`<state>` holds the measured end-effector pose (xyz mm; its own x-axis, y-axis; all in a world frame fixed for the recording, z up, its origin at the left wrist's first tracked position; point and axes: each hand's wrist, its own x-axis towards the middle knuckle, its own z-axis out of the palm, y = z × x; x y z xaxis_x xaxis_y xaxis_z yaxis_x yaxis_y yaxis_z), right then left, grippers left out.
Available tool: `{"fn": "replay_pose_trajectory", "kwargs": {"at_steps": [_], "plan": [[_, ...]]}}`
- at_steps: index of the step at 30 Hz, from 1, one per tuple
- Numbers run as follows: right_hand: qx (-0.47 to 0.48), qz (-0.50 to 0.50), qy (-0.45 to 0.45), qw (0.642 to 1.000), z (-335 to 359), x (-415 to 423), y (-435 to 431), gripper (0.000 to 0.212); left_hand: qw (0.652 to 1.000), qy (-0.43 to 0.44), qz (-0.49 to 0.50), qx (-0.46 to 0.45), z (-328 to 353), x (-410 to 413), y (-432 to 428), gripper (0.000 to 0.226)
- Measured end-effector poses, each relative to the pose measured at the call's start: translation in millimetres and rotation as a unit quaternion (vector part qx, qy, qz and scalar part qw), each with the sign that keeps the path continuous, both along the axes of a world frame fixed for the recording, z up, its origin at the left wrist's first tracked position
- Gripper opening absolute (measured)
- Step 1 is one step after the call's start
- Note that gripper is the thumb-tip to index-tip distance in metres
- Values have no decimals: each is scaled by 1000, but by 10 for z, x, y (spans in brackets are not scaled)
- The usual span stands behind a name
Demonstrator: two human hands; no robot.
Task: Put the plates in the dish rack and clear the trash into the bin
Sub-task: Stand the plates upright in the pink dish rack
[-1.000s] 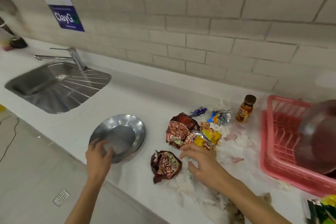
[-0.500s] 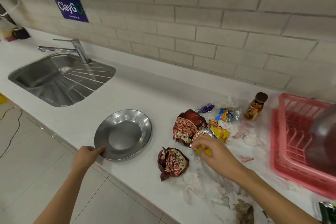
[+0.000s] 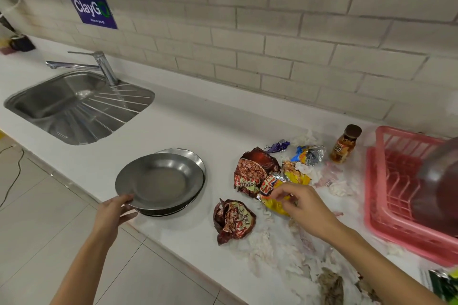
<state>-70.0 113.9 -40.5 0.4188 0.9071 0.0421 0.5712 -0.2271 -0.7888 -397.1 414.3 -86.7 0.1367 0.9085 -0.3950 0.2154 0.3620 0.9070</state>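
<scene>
Steel, the top plate (image 3: 158, 181) is now raised from its stack. Half a second before, it lay flat on the counter (image 3: 198, 119) with the left hand (image 3: 112, 213) only at its near rim. Now this hand grips that rim and the plate is lifted a little, so that the lower plate (image 3: 192, 156) shows behind and under it. The right hand (image 3: 304, 205), which was reaching over the wrappers, now pinches the yellow wrapper (image 3: 272, 202) between thumb and fingertips; I cannot tell if the wrapper has left the counter. For the task this means, I think, that both jobs have begun together. One plate is ready to be carried to the pink dish rack (image 3: 406, 242), which stands well apart at the right end of the counter, and a first piece of trash is taken. The lower plate, the brown wrapper (image 3: 234, 220) and the torn tissue (image 3: 272, 250) are left to do. The bin is not in view.
</scene>
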Motion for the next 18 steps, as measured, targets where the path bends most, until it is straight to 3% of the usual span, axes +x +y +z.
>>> {"fn": "replay_pose_trajectory", "kwargs": {"at_steps": [6, 11, 15, 18], "plan": [[10, -8, 48, 999, 33, -60, -8, 29, 995, -92, -9, 41, 268, 198, -284, 8], [24, -54, 168, 984, 119, -61, -58, 22, 985, -158, -58, 43, 422, 490, -573, 12], [32, -128, 326, 936, 254, -13, -139, 28, 972, -192, -123, 46, 487, 830, -819, 18], [30, -155, 377, 913, 346, 52, -294, 36, 964, -210, -160, 38, 518, 1128, -1068, 19]]}}
